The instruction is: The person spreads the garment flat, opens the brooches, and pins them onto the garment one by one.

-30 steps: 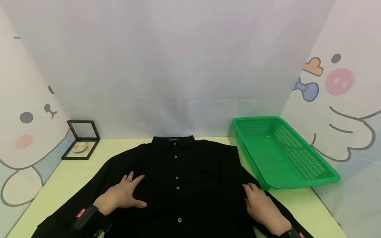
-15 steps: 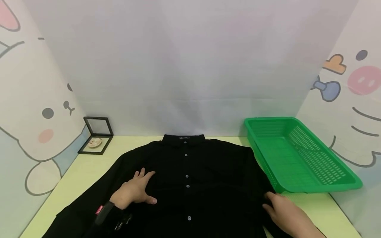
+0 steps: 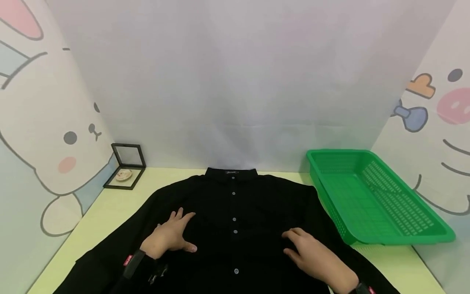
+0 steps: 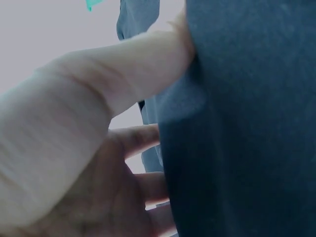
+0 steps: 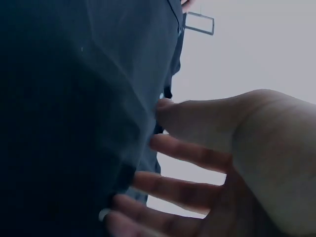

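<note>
A black button-up shirt (image 3: pixel 257 208) lies spread on the table, front up, with its collar toward the back wall and pale buttons down the middle. My left hand (image 3: pixel 169 236) rests on the chest at the left, fingers and thumb spread apart. On the other side of the button line, my right hand (image 3: pixel 312 255) touches the shirt front with loosely bent fingers. In the left wrist view, the thumb and fingertips meet the dark cloth (image 4: pixel 247 123). The right wrist view shows slightly parted fingers (image 5: pixel 182 192) against the fabric. The shirt's lower part lies out of frame.
A green plastic basket (image 3: pixel 367 241) stands on the right, close to the shirt's sleeve. At the back left is a hinged black frame (image 3: pixel 119 187) with a small pale round item (image 3: pixel 123 175). Cartoon-printed walls enclose the pale yellow table (image 3: pixel 104 220).
My right hand moves from the sleeve at the right inward onto the shirt front. The sleeve and shoulder there lie smoother. My left hand stays in place; the head view has turned left.
</note>
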Tool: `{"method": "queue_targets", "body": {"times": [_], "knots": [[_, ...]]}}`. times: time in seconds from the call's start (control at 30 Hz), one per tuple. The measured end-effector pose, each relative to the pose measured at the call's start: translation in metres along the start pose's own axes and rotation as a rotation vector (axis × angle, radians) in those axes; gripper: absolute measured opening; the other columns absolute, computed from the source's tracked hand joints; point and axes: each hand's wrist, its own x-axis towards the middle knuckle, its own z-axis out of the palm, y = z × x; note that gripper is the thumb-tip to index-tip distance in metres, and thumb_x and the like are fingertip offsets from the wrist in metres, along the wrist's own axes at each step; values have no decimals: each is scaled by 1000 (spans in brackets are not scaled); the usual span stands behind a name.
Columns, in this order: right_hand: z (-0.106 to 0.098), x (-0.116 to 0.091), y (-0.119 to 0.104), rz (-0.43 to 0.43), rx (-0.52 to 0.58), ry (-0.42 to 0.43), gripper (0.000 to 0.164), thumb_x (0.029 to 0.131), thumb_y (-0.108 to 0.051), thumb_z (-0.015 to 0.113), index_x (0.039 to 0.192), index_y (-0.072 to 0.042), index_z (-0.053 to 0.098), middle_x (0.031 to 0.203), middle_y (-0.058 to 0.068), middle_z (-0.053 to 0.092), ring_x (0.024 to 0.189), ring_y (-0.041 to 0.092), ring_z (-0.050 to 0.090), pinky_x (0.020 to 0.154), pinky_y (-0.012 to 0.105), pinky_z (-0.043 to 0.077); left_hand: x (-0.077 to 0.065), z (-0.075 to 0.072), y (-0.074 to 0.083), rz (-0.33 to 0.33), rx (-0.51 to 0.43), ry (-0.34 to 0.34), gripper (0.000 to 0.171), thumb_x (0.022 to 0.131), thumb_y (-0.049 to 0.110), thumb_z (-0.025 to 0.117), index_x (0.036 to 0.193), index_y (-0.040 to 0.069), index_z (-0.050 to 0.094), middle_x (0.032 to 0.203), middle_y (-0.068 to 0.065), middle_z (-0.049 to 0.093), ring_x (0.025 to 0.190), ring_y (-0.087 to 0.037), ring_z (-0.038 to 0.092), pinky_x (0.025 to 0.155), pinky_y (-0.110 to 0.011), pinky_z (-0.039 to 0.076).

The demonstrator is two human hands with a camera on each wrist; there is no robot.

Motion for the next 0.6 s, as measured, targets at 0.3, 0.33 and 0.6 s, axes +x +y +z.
{"method": "queue_targets", "body": {"times": [0.3, 0.33, 0.6], "knots": [[7, 15, -4, 125, 16, -89, 35, 91, -14, 79, 121, -1, 66, 114, 14, 65, 99, 31, 66, 83, 50, 56, -1, 2, 1, 0, -3, 22, 102, 73, 35, 95, 157, 12, 41, 166, -31, 21, 152, -56, 20, 108, -84, 23], [7, 16, -4, 142, 4, -79, 36, 91, -14, 79, 122, -1, 66, 112, 13, 65, 97, 30, 66, 82, 49, 56, 0, 2, 1, 0, -5, 22, 102, 73, 35, 95, 157, 12, 41, 166, -31, 21, 152, -56, 20, 108, -85, 23], [-3, 17, -4, 277, -25, -103, 18, 94, -17, 76, 105, -6, 67, 84, 6, 61, 69, 19, 57, 62, 37, 46, 1, 2, 1, -11, -1, 9, 105, 73, 38, 95, 158, 13, 38, 167, -30, 19, 153, -55, 18, 109, -85, 20]]}}
